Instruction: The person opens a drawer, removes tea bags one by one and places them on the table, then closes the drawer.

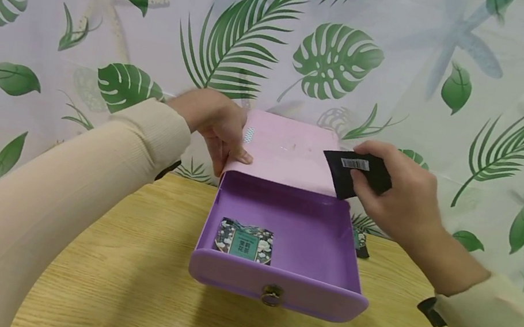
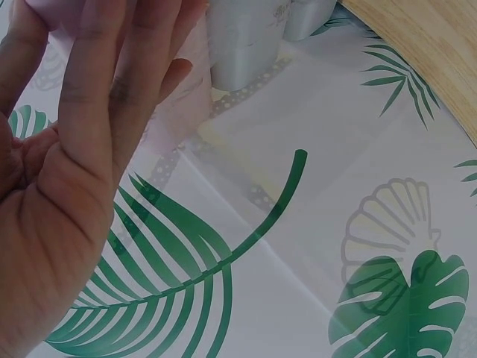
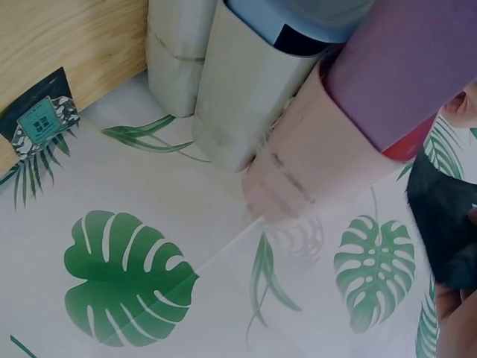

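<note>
A pink drawer casing has its purple drawer pulled out toward me, with a ring handle on the front. My left hand grips the casing at its left edge, thumb on top and fingers down the side. Between thumb and fingers, my right hand pinches a black sachet with a barcode label, held above the casing's right front corner. Inside the drawer, at its front left, lies a flowered tea sachet with a green label.
Another flowered sachet lies on the wooden table, right of the drawer. Below the pink casing, a pale casing with a blue drawer shows in the right wrist view. A leaf-patterned cloth hangs behind.
</note>
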### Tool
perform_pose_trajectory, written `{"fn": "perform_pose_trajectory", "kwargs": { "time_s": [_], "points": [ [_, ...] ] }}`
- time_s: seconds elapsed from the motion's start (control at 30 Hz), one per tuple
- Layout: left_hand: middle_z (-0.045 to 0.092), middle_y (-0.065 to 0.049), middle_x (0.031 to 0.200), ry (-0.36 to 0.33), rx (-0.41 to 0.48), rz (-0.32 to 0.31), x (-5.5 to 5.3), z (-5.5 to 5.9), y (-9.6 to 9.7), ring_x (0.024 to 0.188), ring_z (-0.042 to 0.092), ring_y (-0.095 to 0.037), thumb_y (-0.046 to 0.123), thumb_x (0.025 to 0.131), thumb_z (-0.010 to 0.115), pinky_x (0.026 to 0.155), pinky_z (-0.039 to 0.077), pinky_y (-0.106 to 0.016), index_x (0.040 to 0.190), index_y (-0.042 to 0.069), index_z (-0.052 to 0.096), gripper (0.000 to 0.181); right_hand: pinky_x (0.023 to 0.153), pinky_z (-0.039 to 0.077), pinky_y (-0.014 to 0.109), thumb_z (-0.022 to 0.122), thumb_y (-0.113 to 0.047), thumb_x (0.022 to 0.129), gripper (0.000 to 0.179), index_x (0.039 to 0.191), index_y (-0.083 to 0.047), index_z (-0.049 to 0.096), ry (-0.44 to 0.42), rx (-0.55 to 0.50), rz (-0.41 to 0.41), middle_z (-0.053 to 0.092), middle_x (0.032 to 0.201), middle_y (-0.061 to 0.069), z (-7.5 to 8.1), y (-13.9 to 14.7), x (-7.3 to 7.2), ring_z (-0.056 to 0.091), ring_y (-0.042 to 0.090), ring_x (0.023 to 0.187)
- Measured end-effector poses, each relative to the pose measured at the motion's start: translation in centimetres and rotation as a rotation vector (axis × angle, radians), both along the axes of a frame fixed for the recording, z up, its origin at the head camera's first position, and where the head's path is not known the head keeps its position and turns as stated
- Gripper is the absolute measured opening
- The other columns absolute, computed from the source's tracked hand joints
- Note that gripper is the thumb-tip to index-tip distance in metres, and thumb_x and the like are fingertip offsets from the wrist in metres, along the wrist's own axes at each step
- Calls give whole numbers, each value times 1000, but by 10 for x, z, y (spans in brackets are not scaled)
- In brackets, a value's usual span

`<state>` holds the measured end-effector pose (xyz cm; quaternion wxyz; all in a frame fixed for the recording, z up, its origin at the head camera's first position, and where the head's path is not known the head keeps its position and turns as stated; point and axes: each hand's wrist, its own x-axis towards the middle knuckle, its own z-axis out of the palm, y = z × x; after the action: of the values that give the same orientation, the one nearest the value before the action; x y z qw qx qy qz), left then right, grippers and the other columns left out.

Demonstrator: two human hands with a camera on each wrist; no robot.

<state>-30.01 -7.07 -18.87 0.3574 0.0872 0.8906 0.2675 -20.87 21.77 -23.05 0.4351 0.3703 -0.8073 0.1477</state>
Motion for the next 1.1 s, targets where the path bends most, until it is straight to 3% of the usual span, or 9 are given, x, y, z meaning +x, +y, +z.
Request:
{"fn": "perform_pose_trajectory", "kwargs": {
  "time_s": [0.23,0.53,0.9,1.1],
  "points": [
    [70,-27,112,-4,3,4,-1,-1,0,99,74,-30,24,98,62,88,58,-35,124,-10,47,46,64,45,22,79,7,74,25,92,1,63,25,-24,-69,70,82,12,0,14,0,67,23,67],
    [71,-26,110,-10,10,7,-2,-1,0,97,74,-30,23,98,63,87,58,-35,124,-10,47,45,74,41,9,71,10,81,19,98,1,71,15,-37,-98,73,91,14,-4,30,-1,68,24,75],
    [71,-26,108,-3,8,-3,-3,-2,-1,96,74,-29,25,98,62,87,59,-35,124,-10,48,46,72,40,17,71,4,83,10,93,2,70,-23,-7,-184,72,86,13,-13,52,-8,68,27,79],
    [71,-26,108,-7,8,-8,-3,-2,-1,96,74,-30,25,99,62,87,58,-35,125,-10,46,47,64,49,39,73,3,82,11,92,2,69,-76,40,-268,71,85,16,-25,73,-15,67,31,77]
  ]
}}
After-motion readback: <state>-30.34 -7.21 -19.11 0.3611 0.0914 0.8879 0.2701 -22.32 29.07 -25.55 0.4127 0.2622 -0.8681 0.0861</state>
